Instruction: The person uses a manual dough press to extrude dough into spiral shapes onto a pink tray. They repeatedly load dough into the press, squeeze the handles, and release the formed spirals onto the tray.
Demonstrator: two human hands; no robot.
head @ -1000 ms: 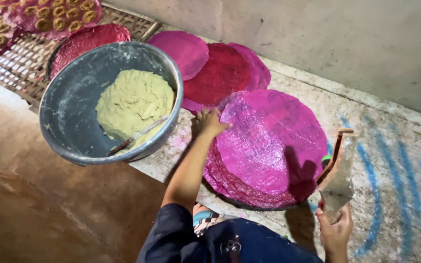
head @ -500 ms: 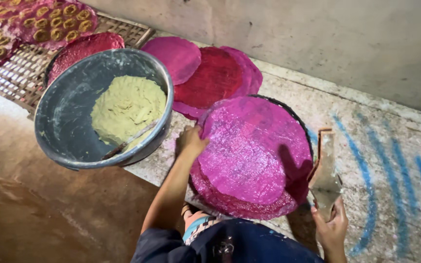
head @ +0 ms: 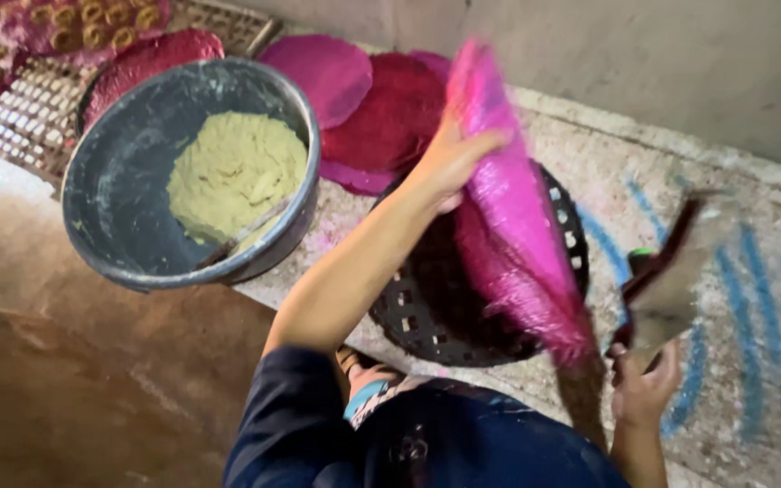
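My left hand (head: pixel 449 158) grips the top edge of a stack of bright pink round cloths (head: pixel 517 235) and holds it tilted up on edge. Under the cloths a round black perforated tray (head: pixel 427 303) lies uncovered on the concrete ledge. My right hand (head: pixel 644 389), low at the right, holds a flat scraper-like tool (head: pixel 671 280) with a dark handle, which is blurred. To the left stands a large grey metal bowl (head: pixel 119 199) with a lump of yellow-green dough (head: pixel 232 172) and a stick (head: pixel 246 233) resting in it.
More pink and red round cloths (head: pixel 381 108) lie behind the bowl by the grey wall (head: pixel 635 54). A wire rack (head: pixel 20 126) at the far left carries ring-shaped pieces (head: pixel 92 18) on pink cloth. Blue paint streaks (head: pixel 752 298) mark the ledge; brown floor (head: pixel 65 398) lies below.
My left hand has lifted the pink cloth stack from lying flat to standing on edge, which uncovered the black tray. My right hand with the tool has stayed at the right.
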